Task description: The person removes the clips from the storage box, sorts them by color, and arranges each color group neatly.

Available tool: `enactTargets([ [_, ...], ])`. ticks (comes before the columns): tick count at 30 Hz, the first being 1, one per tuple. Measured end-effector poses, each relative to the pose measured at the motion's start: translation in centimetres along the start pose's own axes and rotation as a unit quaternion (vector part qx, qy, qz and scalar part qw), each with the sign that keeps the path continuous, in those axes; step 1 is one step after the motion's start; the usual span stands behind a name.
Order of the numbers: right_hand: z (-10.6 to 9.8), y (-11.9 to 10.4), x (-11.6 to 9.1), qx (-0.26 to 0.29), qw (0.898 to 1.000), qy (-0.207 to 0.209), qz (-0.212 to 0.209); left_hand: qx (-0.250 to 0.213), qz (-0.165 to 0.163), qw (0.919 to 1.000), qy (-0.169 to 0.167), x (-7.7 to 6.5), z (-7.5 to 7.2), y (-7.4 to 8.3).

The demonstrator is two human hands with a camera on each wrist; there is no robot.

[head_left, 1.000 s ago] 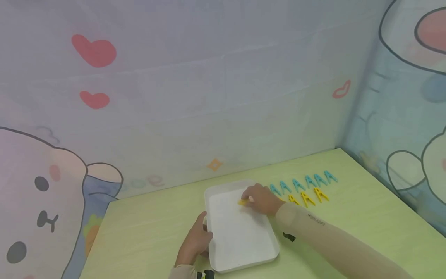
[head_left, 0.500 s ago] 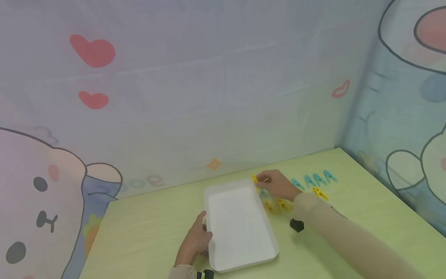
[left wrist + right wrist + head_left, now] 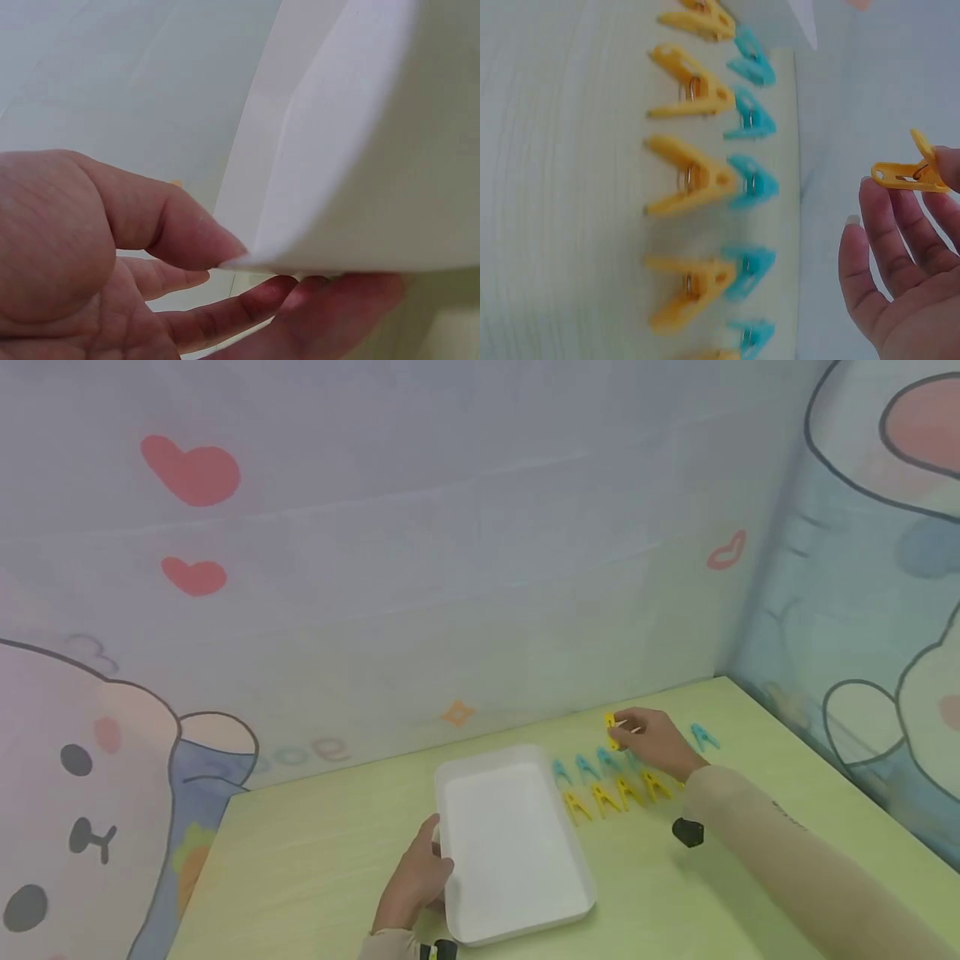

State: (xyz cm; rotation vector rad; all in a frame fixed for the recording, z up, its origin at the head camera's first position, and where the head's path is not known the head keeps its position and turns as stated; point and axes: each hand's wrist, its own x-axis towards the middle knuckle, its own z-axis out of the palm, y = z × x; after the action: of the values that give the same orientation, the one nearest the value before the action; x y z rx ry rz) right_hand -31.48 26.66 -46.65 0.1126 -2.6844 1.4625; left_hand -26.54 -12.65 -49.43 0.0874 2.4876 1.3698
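Observation:
My left hand (image 3: 414, 875) grips the left side of a shallow white tray (image 3: 513, 852). In the left wrist view the thumb is on the rim and the other fingers are under it. Nothing lies in the visible bottom of the tray. My right hand (image 3: 654, 743) pinches a yellow clothespin (image 3: 907, 175) above the far right part of the table. Below it, a row of blue clothespins (image 3: 587, 767) lies behind a row of yellow clothespins (image 3: 603, 798). Part of both rows is hidden by the right hand and sleeve.
The pale green table (image 3: 315, 868) meets a printed cloth backdrop (image 3: 360, 610) at its back edge. A second printed cloth (image 3: 847, 627) borders the right side. One blue clothespin (image 3: 703, 737) lies beyond the right hand, near the far corner.
My right hand has moved from above the tray, past its right rim, to over the clothespin rows, carrying the yellow clothespin. My left hand and the tray stay in place.

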Motion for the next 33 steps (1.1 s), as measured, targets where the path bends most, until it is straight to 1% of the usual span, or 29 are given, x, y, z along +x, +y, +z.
enactTargets([
  [3,-1.3,1.0,-0.4,-0.001,1.0,0.023,0.008,-0.017,-0.002,0.9998,-0.008,0.0,-0.2,0.1],
  [6,-2.4,2.2,-0.7,-0.023,0.998,0.051,0.02,-0.037,-0.005,0.9992,-0.017,0.0,-0.4,0.2],
  [10,-3.5,3.6,-1.1,-0.053,0.994,0.092,0.035,-0.034,-0.009,0.9992,-0.017,0.1,-0.6,-0.1],
  [14,-3.8,4.7,-1.6,-0.075,0.989,0.124,0.038,-0.032,-0.015,0.9992,-0.016,0.3,-0.8,-0.5],
  [18,-3.2,5.5,-1.4,-0.115,0.984,0.127,0.047,-0.038,-0.024,0.9989,-0.017,0.0,-1.4,-1.1],
  [20,-3.1,5.9,-1.3,-0.14,0.98,0.125,0.059,-0.045,-0.025,0.9985,-0.02,-0.1,-1.6,-1.2],
  [23,-2.9,6.3,-1.2,-0.177,0.974,0.117,0.075,-0.048,-0.024,0.9983,-0.021,-0.2,-1.7,-1.3],
  [25,-2.9,6.4,-1.3,-0.195,0.972,0.105,0.082,-0.047,-0.022,0.9984,-0.02,-0.2,-1.7,-1.2],
  [29,-2.7,6.2,-1.7,-0.205,0.971,0.08,0.095,-0.048,-0.023,0.9985,-0.016,-0.3,-1.6,-1.1],
  [33,-2.5,6.3,-1.9,-0.216,0.969,0.069,0.101,-0.053,-0.024,0.9982,-0.015,-0.4,-1.5,-0.9],
])
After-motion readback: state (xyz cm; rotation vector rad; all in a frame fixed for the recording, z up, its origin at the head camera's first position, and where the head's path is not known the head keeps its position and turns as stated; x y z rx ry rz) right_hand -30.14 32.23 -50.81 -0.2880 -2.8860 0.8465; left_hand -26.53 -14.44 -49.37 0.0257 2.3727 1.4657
